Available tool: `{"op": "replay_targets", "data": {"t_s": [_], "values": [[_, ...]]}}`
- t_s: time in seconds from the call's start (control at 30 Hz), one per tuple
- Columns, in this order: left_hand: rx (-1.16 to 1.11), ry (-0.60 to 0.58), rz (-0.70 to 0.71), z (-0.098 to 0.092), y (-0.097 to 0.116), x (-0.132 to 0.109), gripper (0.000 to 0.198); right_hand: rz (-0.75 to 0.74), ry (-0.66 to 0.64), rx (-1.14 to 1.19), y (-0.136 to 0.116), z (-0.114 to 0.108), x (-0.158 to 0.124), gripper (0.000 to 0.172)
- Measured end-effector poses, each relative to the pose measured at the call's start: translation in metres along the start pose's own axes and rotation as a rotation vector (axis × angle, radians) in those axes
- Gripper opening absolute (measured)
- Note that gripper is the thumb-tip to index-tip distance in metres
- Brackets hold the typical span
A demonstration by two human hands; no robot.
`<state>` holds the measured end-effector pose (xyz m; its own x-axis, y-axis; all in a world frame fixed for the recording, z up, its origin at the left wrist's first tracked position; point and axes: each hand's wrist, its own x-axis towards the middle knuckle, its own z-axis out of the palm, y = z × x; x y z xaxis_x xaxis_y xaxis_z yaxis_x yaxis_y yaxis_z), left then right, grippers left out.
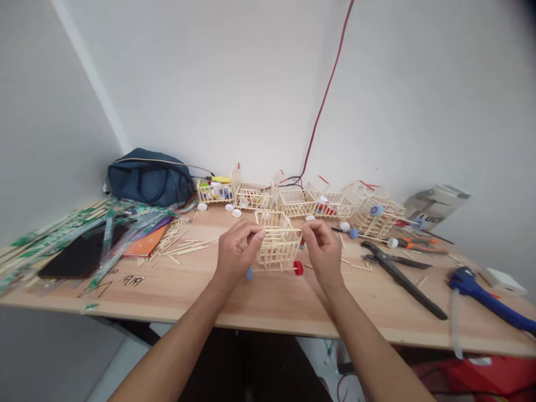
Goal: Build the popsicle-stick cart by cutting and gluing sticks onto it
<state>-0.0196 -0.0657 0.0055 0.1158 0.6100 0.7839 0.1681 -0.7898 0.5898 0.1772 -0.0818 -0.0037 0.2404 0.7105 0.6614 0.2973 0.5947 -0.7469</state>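
A small cart built of thin wooden sticks stands on the wooden table in front of me, with a red bottle-cap wheel at its lower right and a blue one partly hidden behind my left hand. My left hand pinches the left end of a thin stick lying across the cart's top. My right hand pinches the same stick at its right end. Both hands are closed in a pinch.
Several similar stick carts line the wall behind. A blue bag sits at the back left, beside stick packets, loose sticks and a black tablet. Black cutters, a blue glue gun and a red cable are at the right.
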Motion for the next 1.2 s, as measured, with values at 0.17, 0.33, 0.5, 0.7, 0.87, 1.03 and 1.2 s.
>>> {"op": "replay_targets", "data": {"t_s": [0.17, 0.33, 0.5, 0.7, 0.87, 1.03, 1.2], "values": [[0.013, -0.004, -0.002, 0.0000, -0.0001, -0.0007, 0.015, -0.003, -0.015, 0.004, 0.0017, -0.0010, -0.0005, 0.011], [0.013, 0.003, 0.006, 0.0002, -0.0009, -0.0006, 0.015, 0.023, -0.018, 0.017, 0.0026, -0.0005, -0.0005, 0.013], [0.024, 0.005, 0.012, -0.0005, -0.0005, -0.0005, 0.015, 0.032, -0.023, -0.002, 0.0057, -0.0019, -0.0007, 0.016], [0.027, 0.019, 0.020, 0.0007, -0.0013, -0.0003, 0.016, 0.050, -0.038, -0.023, 0.0081, -0.0035, -0.0008, 0.018], [0.022, 0.023, 0.018, 0.0021, -0.0013, -0.0001, 0.016, 0.065, -0.044, -0.018, 0.0051, -0.0033, -0.0001, 0.018], [0.017, 0.018, 0.015, 0.0020, -0.0008, -0.0015, 0.015, 0.061, -0.036, -0.020, 0.0043, -0.0029, -0.0004, 0.017], [0.012, 0.019, 0.010, 0.0017, -0.0013, -0.0027, 0.014, 0.072, -0.051, 0.008, 0.0060, -0.0030, -0.0005, 0.018]]}}
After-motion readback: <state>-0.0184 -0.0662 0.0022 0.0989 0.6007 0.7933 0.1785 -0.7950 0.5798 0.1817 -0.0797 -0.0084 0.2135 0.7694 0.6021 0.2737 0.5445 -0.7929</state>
